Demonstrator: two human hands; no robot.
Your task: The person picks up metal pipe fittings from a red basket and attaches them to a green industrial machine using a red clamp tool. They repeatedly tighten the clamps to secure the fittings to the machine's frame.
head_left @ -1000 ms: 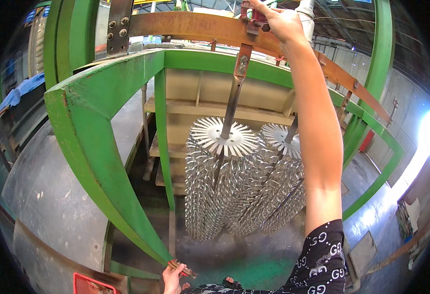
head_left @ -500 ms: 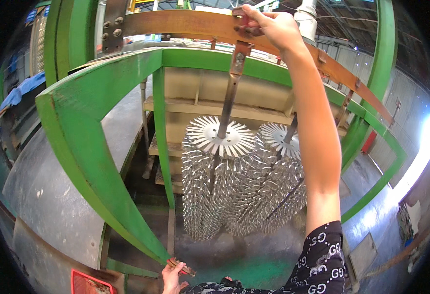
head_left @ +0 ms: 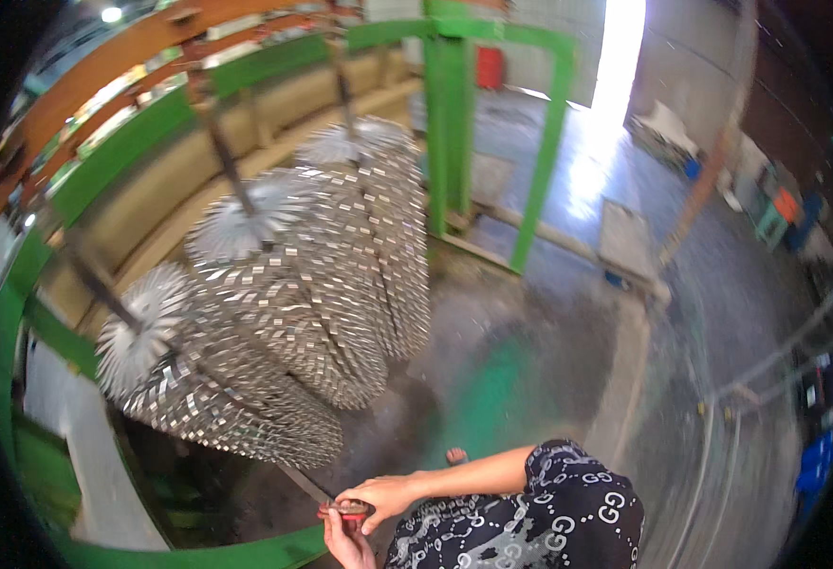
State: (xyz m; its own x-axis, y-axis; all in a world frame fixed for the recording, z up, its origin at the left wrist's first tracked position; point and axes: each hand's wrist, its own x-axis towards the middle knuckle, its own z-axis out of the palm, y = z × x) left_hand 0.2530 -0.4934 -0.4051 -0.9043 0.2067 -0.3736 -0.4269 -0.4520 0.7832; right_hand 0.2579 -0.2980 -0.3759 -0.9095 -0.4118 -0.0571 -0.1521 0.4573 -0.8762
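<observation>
While both my hands meet low in the view, a small red-handled tool sits between them, just above the curved green bar and close to its right end. My left hand grasps the tool from below; my right hand lies over it from above, though blur and overlap mean I cannot tell whether those fingers are closed. Up and to the left, well apart from my fingers, three bristly silver cylinders hang at a slant in a row on dark rods. A green upright stands beyond them, on the grey floor.
</observation>
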